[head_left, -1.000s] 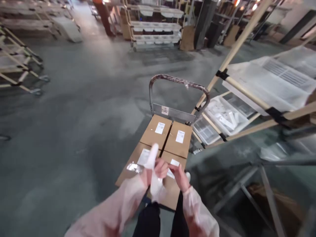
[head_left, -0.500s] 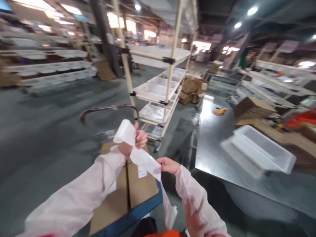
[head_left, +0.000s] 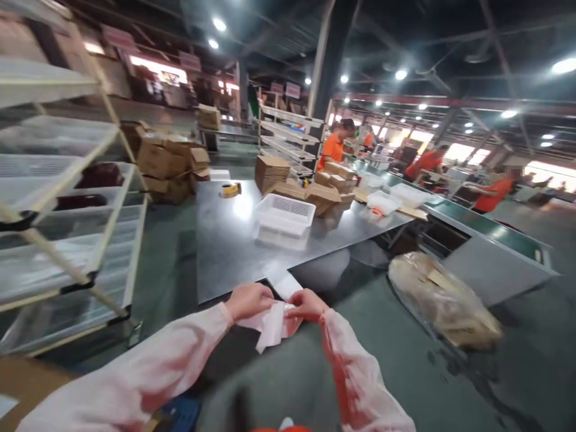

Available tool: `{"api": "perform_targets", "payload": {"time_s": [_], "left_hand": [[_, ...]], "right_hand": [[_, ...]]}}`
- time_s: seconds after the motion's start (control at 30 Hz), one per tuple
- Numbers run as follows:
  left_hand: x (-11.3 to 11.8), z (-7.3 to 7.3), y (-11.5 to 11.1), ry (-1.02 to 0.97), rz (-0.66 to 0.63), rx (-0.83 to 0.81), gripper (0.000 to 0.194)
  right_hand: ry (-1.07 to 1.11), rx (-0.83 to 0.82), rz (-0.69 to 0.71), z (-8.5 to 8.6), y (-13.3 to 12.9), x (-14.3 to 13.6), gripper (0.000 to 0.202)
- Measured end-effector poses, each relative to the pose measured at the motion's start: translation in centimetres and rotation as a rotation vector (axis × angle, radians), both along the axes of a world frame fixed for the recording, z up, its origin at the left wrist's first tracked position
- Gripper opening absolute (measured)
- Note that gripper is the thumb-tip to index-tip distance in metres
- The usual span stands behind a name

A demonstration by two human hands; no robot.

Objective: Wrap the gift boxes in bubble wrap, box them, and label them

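A white strip, of paper or thin plastic, is bunched between my hands in front of the metal table's near edge. My left hand pinches its left side with bent fingers. On the other side, my right hand grips it between thumb and fingers. One flat end of the strip reaches up to the table edge, while another piece hangs below my fingers. The metal table lies just beyond both hands, bearing a white plastic basket.
A yellow tape roll and stacked cardboard are on the table. A wheeled rack stands left, with cardboard boxes behind. A plastic-wrapped bundle lies on the floor right. Workers in orange stand along a green conveyor.
My view has swung right, from the boxes on the blue cart to the metal table. My hands have come closer together, and the strip, stretched out before, is now gathered between them.
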State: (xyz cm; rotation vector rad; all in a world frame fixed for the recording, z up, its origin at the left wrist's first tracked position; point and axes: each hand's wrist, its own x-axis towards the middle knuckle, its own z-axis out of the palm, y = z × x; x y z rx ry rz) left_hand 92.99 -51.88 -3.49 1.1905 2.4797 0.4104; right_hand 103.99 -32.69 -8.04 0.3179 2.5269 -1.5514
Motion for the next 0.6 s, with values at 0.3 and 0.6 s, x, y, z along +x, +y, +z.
{"api": "perform_targets", "payload": {"time_s": [0.3, 0.6], "left_hand": [[5.4, -1.7, 15.1, -0.34, -0.319, 0.294, 0.035], [6.8, -4.7, 17.7, -0.761, -0.248, 0.339, 0.048]], "right_hand": [[0.056, -0.023, -0.36, 0.1, 10.5, 11.9, 0.04], [0.204, 0.043, -0.686, -2.4, 8.4, 12.6, 0.019]]}}
